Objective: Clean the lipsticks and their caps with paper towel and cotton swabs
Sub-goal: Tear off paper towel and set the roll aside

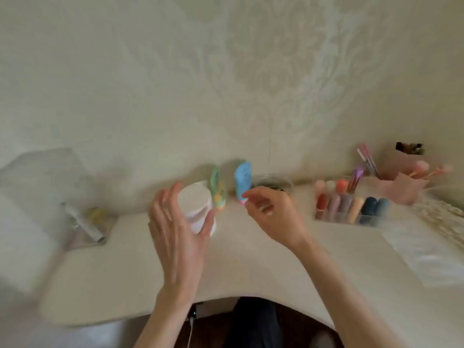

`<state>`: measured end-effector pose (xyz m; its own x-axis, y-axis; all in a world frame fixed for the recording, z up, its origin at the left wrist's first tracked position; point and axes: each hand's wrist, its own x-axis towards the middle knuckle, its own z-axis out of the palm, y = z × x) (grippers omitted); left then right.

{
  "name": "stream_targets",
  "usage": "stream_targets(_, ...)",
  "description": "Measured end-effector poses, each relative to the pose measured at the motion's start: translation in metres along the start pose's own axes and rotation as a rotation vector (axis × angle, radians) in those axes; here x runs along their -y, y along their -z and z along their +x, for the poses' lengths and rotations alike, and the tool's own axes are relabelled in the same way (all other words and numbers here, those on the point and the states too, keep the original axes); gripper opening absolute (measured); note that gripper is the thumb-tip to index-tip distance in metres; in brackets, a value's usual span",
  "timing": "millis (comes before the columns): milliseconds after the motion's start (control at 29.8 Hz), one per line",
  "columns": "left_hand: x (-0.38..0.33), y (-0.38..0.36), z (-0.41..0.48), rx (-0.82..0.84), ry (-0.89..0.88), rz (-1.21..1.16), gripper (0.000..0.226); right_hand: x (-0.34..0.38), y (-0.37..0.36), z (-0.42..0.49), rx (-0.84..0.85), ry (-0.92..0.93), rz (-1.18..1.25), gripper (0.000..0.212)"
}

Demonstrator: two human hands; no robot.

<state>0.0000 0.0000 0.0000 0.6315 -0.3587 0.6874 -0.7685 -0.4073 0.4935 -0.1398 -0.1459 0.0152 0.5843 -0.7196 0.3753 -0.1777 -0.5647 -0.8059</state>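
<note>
My left hand (179, 222) grips a white round tub (197, 209) from the side and holds it above the cream table (251, 259). My right hand (272, 212) hovers just right of the tub with its fingers loosely curled, and I see nothing between them. Several lipsticks (351, 204) in red, pink, orange and dark blue stand upright in a clear organizer (334, 219) at the back right. A white paper towel (426, 249) lies flat at the right edge. The view is blurred.
A green tube (218, 188) and a blue tube (243, 179) stand by the wall behind my hands, beside a clear bowl (273, 183). Pink holders with brushes (401, 189) stand at the far right. A clear tray with a white stick (85, 224) lies at the left.
</note>
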Motion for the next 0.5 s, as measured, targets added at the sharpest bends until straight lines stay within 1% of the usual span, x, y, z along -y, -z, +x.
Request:
stream_targets(34, 0.004, -0.003, 0.001, 0.042, 0.105, -0.071, 0.105, 0.003, -0.010, 0.001, 0.028, -0.012, 0.047, 0.017)
stream_targets(67, 0.004, -0.004, 0.001, 0.092, 0.218, -0.172, 0.115, 0.009, -0.015, 0.001, 0.061, -0.042, 0.040, 0.017)
stream_targets(101, 0.007, -0.008, -0.002, 0.151, 0.307, -0.250, 0.117, 0.011, -0.023, 0.000, 0.080, -0.043, 0.037, 0.018)
stream_targets(134, 0.006, -0.010, -0.002, 0.193, 0.370, -0.269, 0.113, 0.014, -0.029, -0.003, 0.104, -0.054, 0.022, 0.018)
stream_targets(168, 0.010, -0.013, -0.003, 0.204, 0.405, -0.290, 0.103, 0.014, -0.036, -0.003, 0.117, -0.061, 0.021, 0.018)
stream_targets(235, 0.017, -0.013, -0.003, 0.180, 0.437, -0.313, 0.084, 0.014, -0.042, -0.003, 0.131, -0.080, 0.014, 0.019)
stream_targets(302, 0.015, 0.000, -0.005, 0.159, 0.437, -0.398, 0.078, 0.012, -0.043, -0.005, 0.150, -0.097, 0.030, 0.021)
stream_targets(402, 0.010, 0.024, -0.006, 0.218, 0.389, -0.717, 0.077, 0.014, -0.042, -0.007, 0.153, -0.154, 0.157, 0.023)
stream_targets(469, 0.006, 0.038, -0.005, 0.304, 0.342, -0.876, 0.073, 0.019, -0.038, -0.010, 0.159, -0.218, 0.273, 0.028)
stream_targets(503, 0.003, 0.043, -0.004, 0.355, 0.347, -0.945, 0.073, 0.023, -0.032, -0.014, 0.187, -0.250, 0.326, 0.034)
